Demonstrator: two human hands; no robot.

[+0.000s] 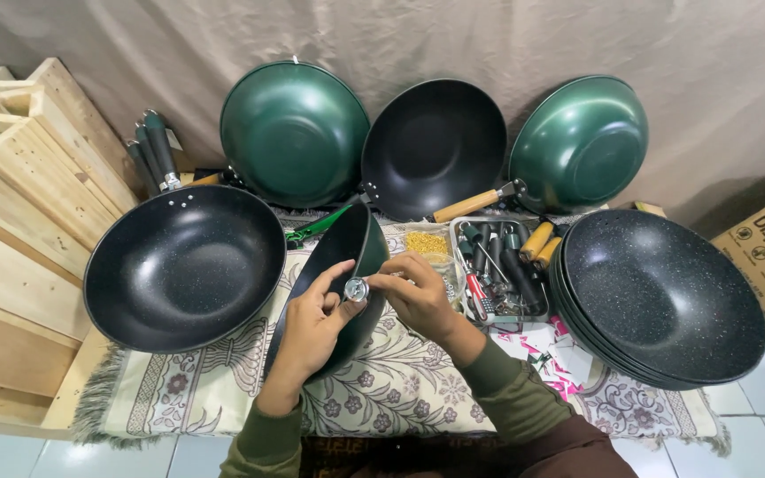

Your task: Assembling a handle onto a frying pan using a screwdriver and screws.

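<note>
A: Where is the small metal fitting (356, 289) sitting?

B: At the green pan's (347, 265) rim, over the patterned cloth (382, 389). Left hand (312, 323) and right hand (418, 296) fingertips are pinching it.

A: Progress?

B: Fitting is seating; no handle is showing yet. Handles are waiting in the tray (498, 265).

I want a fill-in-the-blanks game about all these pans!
1. Both hands, left hand and right hand, pinch a small shiny ____ fitting.
2. That fitting sits on the rim of a ____ wok tilted on its edge.
3. The stack of speckled woks lies on the person's ____ side.

Missing words: metal; green; right
</note>
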